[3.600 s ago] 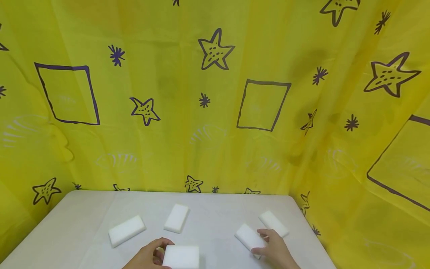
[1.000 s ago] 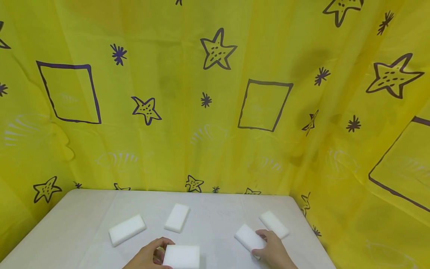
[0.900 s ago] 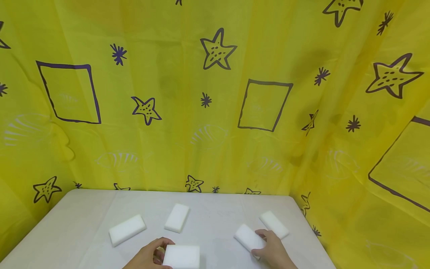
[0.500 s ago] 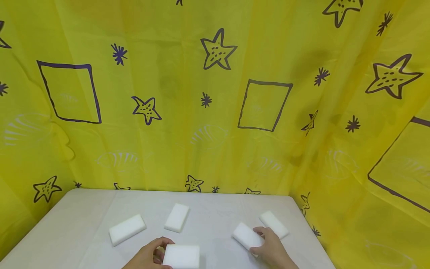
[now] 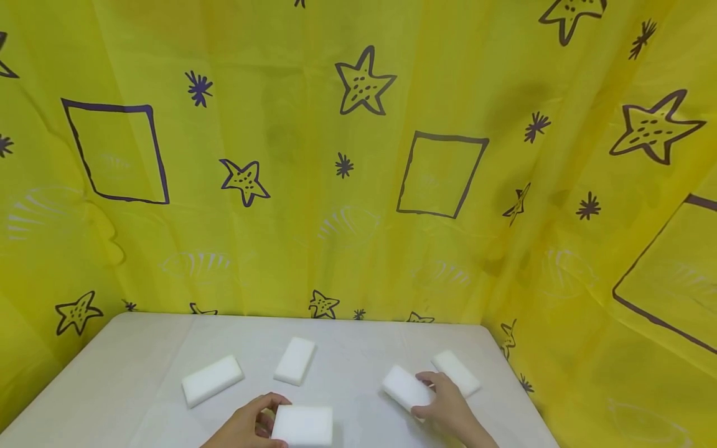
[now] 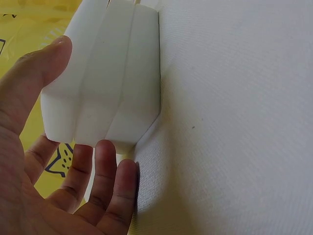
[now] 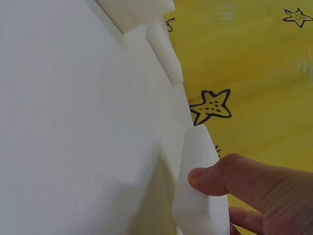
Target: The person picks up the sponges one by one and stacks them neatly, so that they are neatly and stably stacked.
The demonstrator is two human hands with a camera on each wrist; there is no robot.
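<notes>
At the front of the table a stack of three white block sponges [image 5: 302, 426] lies flat; the left wrist view shows the layers [image 6: 102, 73] one on another. My left hand [image 5: 252, 424] holds this stack at its left end, thumb on one side and fingertips along another. To the right, my right hand [image 5: 450, 406] pinches a single white sponge [image 5: 404, 387] between thumb and fingers. In the right wrist view that sponge [image 7: 198, 208] is tilted, with a shadow beside it on the tabletop. Part of it is hidden behind the thumb and fingers.
On the white-covered table [image 5: 358, 348] lie a sponge [image 5: 213, 381] at the left, another sponge [image 5: 295, 361] behind the stack, and a third sponge [image 5: 456, 373] just beyond my right hand. A yellow patterned curtain [image 5: 291, 249] hangs behind and at both sides.
My right hand has moved a little left and away from me with its sponge, which is now lifted off the table. The left hand and the stack stay in place.
</notes>
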